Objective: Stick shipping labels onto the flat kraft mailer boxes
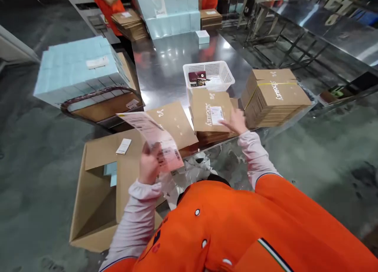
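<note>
- Head view shows your left hand (150, 164) closed around the lower end of a sheet of labels (153, 136), held up off the steel table (165, 63), just beyond the table's near edge.
- That sheet is long, pale and pinkish, with printed blocks and barcodes along it; it curls upward and away from your fingers, its far end over the table's near left corner.
- Your right hand (236, 121) lies flat and open, fingers spread, pressing on the top flat mailer box (210, 110) at the table's near edge; it grips nothing.
- This box is brown cardboard, folded flat, with white script lettering and a small white label (216, 115) stuck on its face, just beside your fingertips. It tops a low stack of the same boxes.
- Another flat brown box (174, 124) lies to the left of it on the table, partly under the label sheet.
- A bundled stack of flat boxes (274, 97), tied with a yellow band, sits at the table's near right corner.
- A white basket (226, 73) stands farther in on the table, behind the labelled box, with small dark items inside.
- An open carton (100, 193) rests on the floor, left of the table's near edge, below your left arm.
- Pale blue packs (73, 67) are stacked to the table's left.
</note>
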A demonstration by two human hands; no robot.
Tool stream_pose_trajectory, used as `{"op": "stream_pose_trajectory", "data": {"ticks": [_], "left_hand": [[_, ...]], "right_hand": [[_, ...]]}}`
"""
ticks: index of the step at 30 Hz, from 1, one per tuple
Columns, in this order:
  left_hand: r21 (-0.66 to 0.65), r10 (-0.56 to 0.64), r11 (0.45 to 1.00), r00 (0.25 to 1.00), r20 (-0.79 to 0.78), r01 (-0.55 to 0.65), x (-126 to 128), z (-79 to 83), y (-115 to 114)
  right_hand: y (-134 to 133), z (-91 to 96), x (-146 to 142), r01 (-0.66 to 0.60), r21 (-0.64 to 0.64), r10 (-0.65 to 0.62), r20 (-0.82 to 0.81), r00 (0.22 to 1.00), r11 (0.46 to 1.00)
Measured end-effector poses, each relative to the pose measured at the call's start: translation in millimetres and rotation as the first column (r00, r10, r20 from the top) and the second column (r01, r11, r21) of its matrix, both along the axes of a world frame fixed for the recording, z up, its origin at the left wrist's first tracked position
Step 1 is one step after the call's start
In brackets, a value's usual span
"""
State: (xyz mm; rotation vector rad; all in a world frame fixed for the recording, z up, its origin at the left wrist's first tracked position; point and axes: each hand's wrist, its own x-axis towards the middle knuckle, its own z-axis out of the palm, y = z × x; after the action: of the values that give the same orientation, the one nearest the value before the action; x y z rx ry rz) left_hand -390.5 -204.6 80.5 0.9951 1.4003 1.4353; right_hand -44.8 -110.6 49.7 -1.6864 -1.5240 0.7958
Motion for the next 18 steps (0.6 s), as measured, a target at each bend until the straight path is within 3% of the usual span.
{"op": "stream_pose_trajectory", "data": {"ticks": [2, 3, 4, 7, 11, 15, 18], "left_hand": [[-0.031, -0.051, 0.998, 0.999, -0.006, 0.051, 15.9, -12.7, -10.4], [-0.043, -0.111, 0.993, 0.993, -0.035, 0.110, 22.2, -17.4, -14.0], [-0.049, -0.177, 0.983, 0.982, -0.062, 0.174, 26.5, -20.6, -16.3], [0.005, -0.236, 0.972, 0.971, -0.035, 0.236, 26.6, -21.7, -16.3], [-0.013, -0.065, 0.998, 0.994, 0.092, 0.066, 19.2, -18.8, -12.7], [-0.049, 0.028, 0.999, 0.996, 0.079, -0.025, 34.1, -26.4, -15.5], [-0.032, 0.199, 0.980, 0.979, 0.038, -0.197, 48.9, -36.5, -16.2]], "right_hand": [[-23.2, 0.0, -54.9, -0.304, -0.014, 0.296, -0.185, 0.937, 0.953], [-36.5, -2.0, -86.0, -0.463, 0.030, 0.446, -0.332, 0.831, 0.886], [-49.8, -5.0, -115.4, -0.480, 0.092, 0.466, -0.449, 0.762, 0.872], [-80.4, -13.8, -172.0, -0.369, 0.116, 0.364, -0.581, 0.728, 0.922], [-74.2, -5.1, -172.3, -0.535, 0.065, 0.487, -0.516, 0.705, 0.842], [-43.4, 18.5, -155.9, -0.601, 0.142, 0.609, -0.343, 0.715, 0.786], [-32.1, 24.9, -154.6, -0.667, 0.119, 0.672, -0.252, 0.696, 0.736]]}}
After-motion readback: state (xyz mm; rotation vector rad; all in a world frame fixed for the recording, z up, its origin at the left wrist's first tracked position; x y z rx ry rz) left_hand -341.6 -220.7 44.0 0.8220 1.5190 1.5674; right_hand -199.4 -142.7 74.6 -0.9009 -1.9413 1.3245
